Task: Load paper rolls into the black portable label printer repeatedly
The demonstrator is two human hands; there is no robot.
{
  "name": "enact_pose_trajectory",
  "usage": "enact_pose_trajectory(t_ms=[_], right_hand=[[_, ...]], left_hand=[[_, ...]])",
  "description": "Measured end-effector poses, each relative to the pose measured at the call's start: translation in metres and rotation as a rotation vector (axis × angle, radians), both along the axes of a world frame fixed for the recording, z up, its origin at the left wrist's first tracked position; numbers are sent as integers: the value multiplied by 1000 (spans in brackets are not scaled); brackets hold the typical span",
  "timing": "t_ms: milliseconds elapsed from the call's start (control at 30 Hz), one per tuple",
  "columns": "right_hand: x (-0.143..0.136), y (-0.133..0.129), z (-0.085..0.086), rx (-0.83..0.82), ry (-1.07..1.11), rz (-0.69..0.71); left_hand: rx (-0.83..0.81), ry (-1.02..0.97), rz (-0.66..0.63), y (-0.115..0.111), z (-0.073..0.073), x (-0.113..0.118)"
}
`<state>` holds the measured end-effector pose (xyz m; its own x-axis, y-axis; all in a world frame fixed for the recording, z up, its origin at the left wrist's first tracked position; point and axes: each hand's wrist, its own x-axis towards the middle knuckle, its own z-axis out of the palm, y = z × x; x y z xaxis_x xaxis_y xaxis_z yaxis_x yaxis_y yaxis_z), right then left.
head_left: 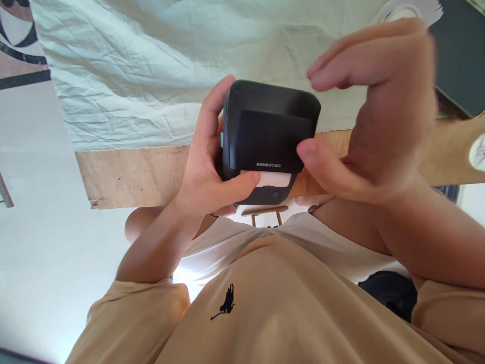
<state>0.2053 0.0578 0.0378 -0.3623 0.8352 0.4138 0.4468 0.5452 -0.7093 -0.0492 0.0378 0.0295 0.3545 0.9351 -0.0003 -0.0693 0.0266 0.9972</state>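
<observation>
"So, how is the printer (269, 136) being held?"

"Up over the near edge of the table (132, 174) — the left hand (202, 169) clasps its left side, thumb across the front, by the white paper (275, 179). I'd keep that clasp firm but the thumb light, so the paper doesn't crease (the power button (275, 194) sits just below)."

"And the right hand (394, 116)?"

"Spread, thumb and curled fingers well apart at the printer's right side; I can't tell whether the thumb touches. Any push from it should be gentle and level."

"Room to move?"

"More on the left: the near edge runs to its left corner, and wrinkled cloth (125, 91) stretches beyond. Rightward is tighter — a dark flat object (462, 60) lies there, a white round thing (403, 11) beside it, farther back."
</observation>
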Motion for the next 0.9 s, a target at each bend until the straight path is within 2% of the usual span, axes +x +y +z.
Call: enact_pose_trajectory(t_ms=[100, 200, 267, 300, 333, 400, 500, 733, 833, 867, 900], right_hand=[[-1, -4, 2, 212, -157, 55], [0, -2, -3, 145, -167, 103], [-1, 0, -7, 68, -149, 135], [-2, 0, -8, 41, -138, 142], [-3, 1, -10, 28, -123, 137], [-4, 0, -12, 35, -101, 127], [-3, -1, -12, 56, -115, 130], [-1, -2, -9, -24, -111, 143], [-2, -2, -9, -65, -114, 145], [-2, -1, -9, -74, -108, 150], [-2, -1, -9, -83, -100, 154]], left_hand=[[-33, -61, -26, -2, -2, -2], [-117, -5, -2, 0, -6, -1], [-116, -4, 11, 4, -18, -1], [-61, -63, -4, 6, -27, -1], [78, -202, -36, 8, -36, -2], [168, -319, -94, 12, -53, -2], [158, -298, -100, 15, -62, -2], [62, -220, -85, 11, -38, 1], [-4, -126, -20, 7, -20, 3], [-107, -9, 4, 7, -12, 3], [-134, 35, 30, 6, -6, 4]])
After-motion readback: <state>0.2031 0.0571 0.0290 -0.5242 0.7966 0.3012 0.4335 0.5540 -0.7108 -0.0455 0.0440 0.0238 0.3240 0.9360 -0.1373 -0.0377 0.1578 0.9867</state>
